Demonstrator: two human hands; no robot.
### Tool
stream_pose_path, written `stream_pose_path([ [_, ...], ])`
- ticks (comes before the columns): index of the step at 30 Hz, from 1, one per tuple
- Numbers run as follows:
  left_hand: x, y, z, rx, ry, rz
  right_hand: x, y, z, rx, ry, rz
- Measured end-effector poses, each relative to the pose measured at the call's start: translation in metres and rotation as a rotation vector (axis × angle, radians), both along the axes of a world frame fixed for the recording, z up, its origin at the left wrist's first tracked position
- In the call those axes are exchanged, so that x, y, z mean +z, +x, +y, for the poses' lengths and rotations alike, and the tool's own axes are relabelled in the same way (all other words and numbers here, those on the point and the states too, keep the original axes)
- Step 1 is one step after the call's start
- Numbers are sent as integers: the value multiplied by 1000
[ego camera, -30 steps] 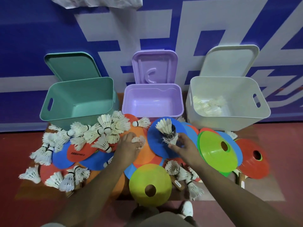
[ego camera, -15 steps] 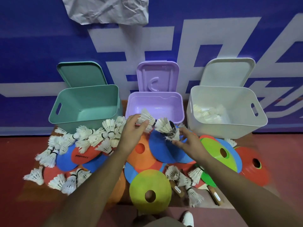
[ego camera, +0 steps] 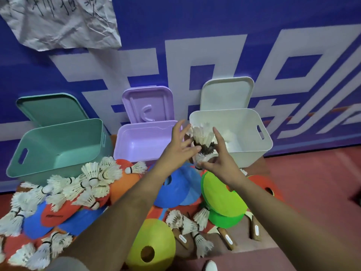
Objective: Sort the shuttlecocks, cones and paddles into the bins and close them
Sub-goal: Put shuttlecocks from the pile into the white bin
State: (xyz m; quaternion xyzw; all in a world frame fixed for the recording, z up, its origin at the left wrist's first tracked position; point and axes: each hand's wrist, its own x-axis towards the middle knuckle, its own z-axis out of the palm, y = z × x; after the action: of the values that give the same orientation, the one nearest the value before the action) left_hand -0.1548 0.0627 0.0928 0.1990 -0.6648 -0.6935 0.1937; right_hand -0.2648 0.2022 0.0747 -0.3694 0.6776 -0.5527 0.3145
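A bunch of shuttlecocks [ego camera: 202,136] sits between the two hands, right at the front left corner of the white bin [ego camera: 268,142], partly over its rim. The long axis of the bunch runs nearly upright: the feather skirts point up and away from the person, and the dark cork ends point down towards the palms. One more shuttlecock hangs under the corks with its feathers turned downwards, just above the right thumb [ego camera: 204,164]. The left hand [ego camera: 178,148] has its fingers [ego camera: 180,126] spread and fairly straight, the tips resting against the left side of the bunch without wrapping it. The right hand [ego camera: 221,159] grips the bunch in the fork of thumb and forefinger; the forefinger stands straight up along the right side of the feathers, the thumb reaches under them, and the other fingers curl in at the corks. Beyond the right fingertips, pale shuttlecocks lie blurred inside the white bin. Left of the left fingertips the purple bin [ego camera: 125,145] stands open, with the green bin [ego camera: 29,165] further left. Under both wrists lie a blue cone [ego camera: 175,190] and a lime cone [ego camera: 220,194]; loose shuttlecocks [ego camera: 91,177] are heaped left of the left forearm, and paddle handles [ego camera: 226,238] show below the right forearm.
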Motion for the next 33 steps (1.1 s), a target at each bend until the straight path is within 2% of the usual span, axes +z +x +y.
stream_pose_path([
  [3,2,-38,2,-12,32,-9,12,-25,3,-65,-40,-12],
  [6,1,-66,2,45,14,-110,13,-55,3,-151,-28,-33],
  [10,-13,-98,8,-129,13,-242,10,-91,1,-222,-32,-112],
  [14,-23,-121,-1,-36,-20,-278,-1,-126,-4,-230,109,-69],
  [17,-35,-132,-18,-79,-172,-369,-9,-155,-7,-327,170,11],
  [19,-46,-137,-28,-100,-326,-437,-14,-171,-10,-287,174,72],
  [23,-67,-146,-36,-191,-580,-580,-41,-185,-20,-119,477,353],
  [25,-78,-149,-36,-244,-678,-669,-55,-186,-25,-56,591,394],
  [30,-97,-151,-33,-313,-813,-768,-72,-183,-32,8,808,484],
  [33,-94,-148,-35,-296,-811,-746,-70,-179,-28,-9,813,516],
])
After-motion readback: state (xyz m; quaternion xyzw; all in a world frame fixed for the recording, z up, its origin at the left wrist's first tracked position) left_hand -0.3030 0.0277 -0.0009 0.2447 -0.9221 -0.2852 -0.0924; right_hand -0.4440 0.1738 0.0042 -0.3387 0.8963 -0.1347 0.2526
